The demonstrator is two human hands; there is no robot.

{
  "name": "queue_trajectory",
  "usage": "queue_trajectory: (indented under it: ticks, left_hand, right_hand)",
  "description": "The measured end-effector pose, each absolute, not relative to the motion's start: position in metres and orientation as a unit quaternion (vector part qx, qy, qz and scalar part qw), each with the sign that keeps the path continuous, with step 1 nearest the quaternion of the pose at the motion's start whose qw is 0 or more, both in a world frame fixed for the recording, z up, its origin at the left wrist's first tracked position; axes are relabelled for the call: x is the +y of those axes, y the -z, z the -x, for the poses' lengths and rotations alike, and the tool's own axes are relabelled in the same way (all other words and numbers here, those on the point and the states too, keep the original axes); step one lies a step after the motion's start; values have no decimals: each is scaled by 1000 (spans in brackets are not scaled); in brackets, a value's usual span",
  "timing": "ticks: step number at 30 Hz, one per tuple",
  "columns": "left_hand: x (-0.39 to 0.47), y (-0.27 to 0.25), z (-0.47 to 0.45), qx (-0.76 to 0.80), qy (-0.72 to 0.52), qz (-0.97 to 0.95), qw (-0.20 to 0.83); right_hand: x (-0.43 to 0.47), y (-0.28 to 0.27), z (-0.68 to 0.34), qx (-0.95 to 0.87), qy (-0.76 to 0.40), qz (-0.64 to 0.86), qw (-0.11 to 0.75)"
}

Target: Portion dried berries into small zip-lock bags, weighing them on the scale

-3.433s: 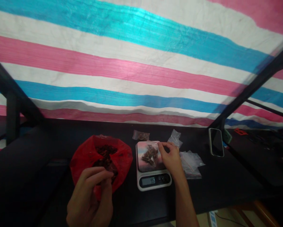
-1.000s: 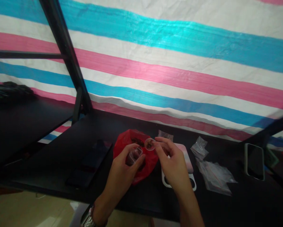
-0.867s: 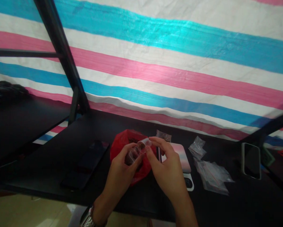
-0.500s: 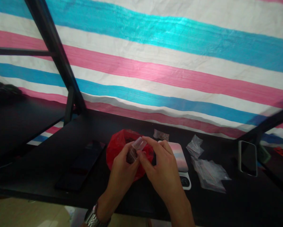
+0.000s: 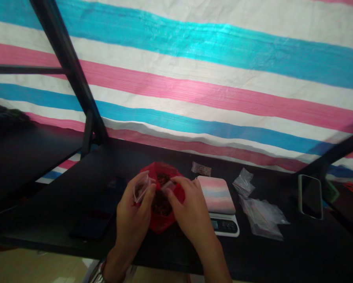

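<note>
My left hand (image 5: 134,214) pinches a small clear plastic bag (image 5: 141,190), held with its mouth open at the left side of a red plastic bag (image 5: 161,227). Inside the red bag lie many small dark reddish-brown pieces (image 5: 163,206). A small clear plastic cup (image 5: 168,188) is gripped in the fingers of my right hand (image 5: 191,210), low over those pieces; its lower part is hard to make out. Just right of that hand stands a white digital scale (image 5: 229,226) with a pastel-striped top and a lit display.
Behind the scale lies a small packet (image 5: 201,169) with brown contents. Flat clear zip bags (image 5: 263,218) and a crumpled one (image 5: 243,182) are to the right. A phone (image 5: 310,196) leans near the black post. A dark flat object (image 5: 95,214) lies left on the black tabletop (image 5: 217,255).
My hands have moved apart. The cup went from the small bag's mouth down into the red bag, while my left hand shifted left with the small bag. The scale's display is now uncovered.
</note>
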State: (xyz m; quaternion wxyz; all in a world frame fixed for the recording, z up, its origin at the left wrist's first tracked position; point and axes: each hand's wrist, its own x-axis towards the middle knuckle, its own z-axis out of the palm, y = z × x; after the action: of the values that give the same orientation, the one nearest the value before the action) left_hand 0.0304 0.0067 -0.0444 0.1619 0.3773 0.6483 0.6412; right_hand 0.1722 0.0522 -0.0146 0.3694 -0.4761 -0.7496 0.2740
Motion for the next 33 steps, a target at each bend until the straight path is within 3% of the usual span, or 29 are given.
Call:
queue_trajectory:
  ticks: [5,11,21,28,33]
  left_hand:
    - [2,46,-28,598,-618,-473,190]
    - [6,57,-46,510,-580,-596,220]
    - [17,63,-69,547,-608,-557,147]
    - [18,56,-72,577,-632,-517,29]
    - [15,60,-78,552,-633,-542,-35]
  right_hand:
    - [49,8,-179,-728,-336,423,423]
    - [55,-1,-206,-694,-470,391,380]
    - [98,30,-293,-599,-372,552,446]
    - [111,52,-318,-579,-144,666,447]
    - [116,58,-335,-528,-146,674,495]
